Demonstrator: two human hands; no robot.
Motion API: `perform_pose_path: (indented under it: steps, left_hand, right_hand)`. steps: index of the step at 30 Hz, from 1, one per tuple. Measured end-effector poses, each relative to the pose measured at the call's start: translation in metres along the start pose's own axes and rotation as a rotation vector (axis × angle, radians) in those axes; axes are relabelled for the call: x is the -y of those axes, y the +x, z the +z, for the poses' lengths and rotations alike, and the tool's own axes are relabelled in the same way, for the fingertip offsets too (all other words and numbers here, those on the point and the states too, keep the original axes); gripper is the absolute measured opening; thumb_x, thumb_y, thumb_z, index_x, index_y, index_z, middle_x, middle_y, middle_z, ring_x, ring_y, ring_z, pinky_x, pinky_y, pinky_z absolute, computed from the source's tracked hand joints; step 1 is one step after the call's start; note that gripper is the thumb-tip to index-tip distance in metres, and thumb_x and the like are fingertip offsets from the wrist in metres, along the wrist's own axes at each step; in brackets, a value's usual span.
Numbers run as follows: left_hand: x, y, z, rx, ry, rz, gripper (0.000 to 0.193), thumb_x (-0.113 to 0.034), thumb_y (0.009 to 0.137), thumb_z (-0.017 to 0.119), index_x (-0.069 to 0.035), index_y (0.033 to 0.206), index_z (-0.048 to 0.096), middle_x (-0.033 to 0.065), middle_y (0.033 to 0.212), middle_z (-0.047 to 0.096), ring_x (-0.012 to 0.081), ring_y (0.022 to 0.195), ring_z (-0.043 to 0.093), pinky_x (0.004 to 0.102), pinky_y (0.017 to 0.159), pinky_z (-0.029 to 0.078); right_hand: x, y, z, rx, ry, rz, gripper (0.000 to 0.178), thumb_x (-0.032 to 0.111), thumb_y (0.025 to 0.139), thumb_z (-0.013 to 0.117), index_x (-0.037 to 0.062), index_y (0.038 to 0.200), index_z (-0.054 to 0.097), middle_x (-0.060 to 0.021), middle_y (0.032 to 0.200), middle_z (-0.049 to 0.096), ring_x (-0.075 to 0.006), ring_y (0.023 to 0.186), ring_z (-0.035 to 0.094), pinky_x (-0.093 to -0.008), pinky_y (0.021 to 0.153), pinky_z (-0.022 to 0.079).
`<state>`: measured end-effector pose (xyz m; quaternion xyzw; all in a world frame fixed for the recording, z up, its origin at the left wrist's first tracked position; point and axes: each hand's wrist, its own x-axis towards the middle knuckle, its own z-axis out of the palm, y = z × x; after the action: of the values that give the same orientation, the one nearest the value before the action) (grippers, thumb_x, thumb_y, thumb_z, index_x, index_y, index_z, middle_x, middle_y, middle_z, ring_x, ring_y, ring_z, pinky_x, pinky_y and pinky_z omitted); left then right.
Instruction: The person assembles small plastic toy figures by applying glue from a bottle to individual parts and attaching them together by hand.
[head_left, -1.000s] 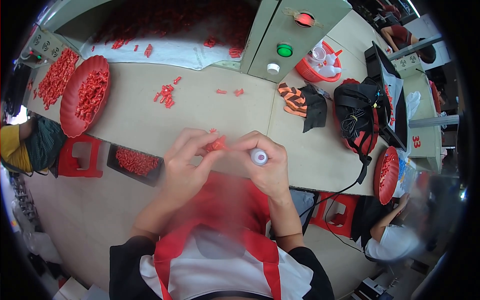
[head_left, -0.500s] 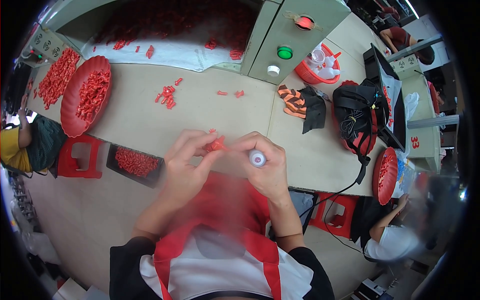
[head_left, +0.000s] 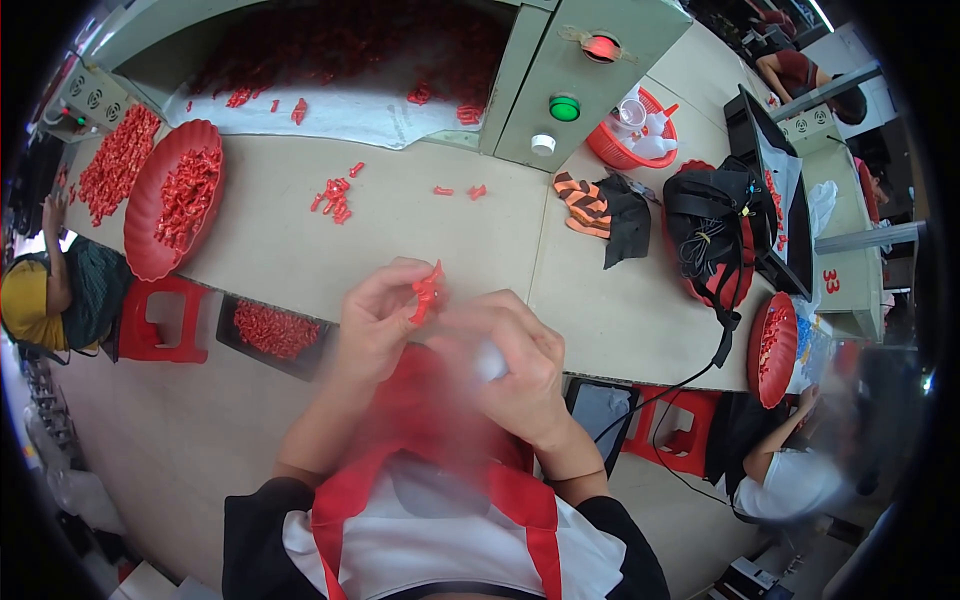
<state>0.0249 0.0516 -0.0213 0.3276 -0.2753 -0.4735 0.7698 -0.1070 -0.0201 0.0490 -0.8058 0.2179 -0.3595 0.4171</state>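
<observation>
Over the near edge of the table, my left hand pinches a small red plastic figure upright between thumb and fingers. My right hand, partly smeared by motion, is curled round a white round-ended bottle. Its fingertips lie close to the figure's right side; I cannot tell whether they touch it. Farther back on the table lies a small cluster of red plastic pieces, with two loose red pieces to its right.
A red scalloped bowl of red parts stands left, beside a heap of parts. A dark bin sits below the edge. At right are gloves, a black bag with a cable, and a red basket. A machine cabinet stands behind.
The red figure has turned from tilted to upright in my left hand. My right hand has shifted down slightly, and the bottle's end has swung lower and left.
</observation>
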Motion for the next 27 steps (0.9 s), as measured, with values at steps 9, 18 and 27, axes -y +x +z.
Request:
perform_pose_path:
  steps: [9, 18, 27]
  left_hand:
    - [0.003, -0.002, 0.002, -0.029, 0.166, 0.159, 0.028, 0.007, 0.077, 0.057, -0.003, 0.103, 0.057, 0.0119, 0.103, 0.051, 0.0244, 0.096, 0.058, 0.0323, 0.079, 0.05]
    - [0.007, -0.003, -0.003, -0.031, 0.156, 0.228, 0.03, 0.008, 0.076, 0.058, -0.005, 0.103, 0.057, 0.0112, 0.104, 0.05, 0.0255, 0.096, 0.056, 0.033, 0.078, 0.051]
    - [0.016, -0.007, -0.005, 0.016, -0.25, -0.011, 0.033, 0.007, 0.079, 0.055, -0.003, 0.111, 0.055, 0.0111, 0.11, 0.052, 0.0218, 0.099, 0.056, 0.0329, 0.085, 0.047]
  right_hand:
    - [-0.001, -0.003, 0.007, -0.036, -0.075, -0.138, 0.019, -0.004, 0.067, 0.068, 0.0023, 0.082, 0.058, -0.0085, 0.079, 0.057, -0.021, 0.066, 0.059, -0.0293, 0.052, 0.048]
    - [-0.006, -0.007, 0.02, -0.106, -0.148, -0.226, 0.021, -0.002, 0.064, 0.069, 0.0027, 0.081, 0.058, -0.0081, 0.08, 0.057, -0.0217, 0.066, 0.058, -0.0302, 0.053, 0.047]
    - [-0.005, -0.009, 0.026, -0.153, -0.207, -0.255, 0.021, -0.001, 0.06, 0.074, 0.0018, 0.078, 0.062, -0.0069, 0.074, 0.062, -0.0192, 0.064, 0.061, -0.0268, 0.053, 0.049]
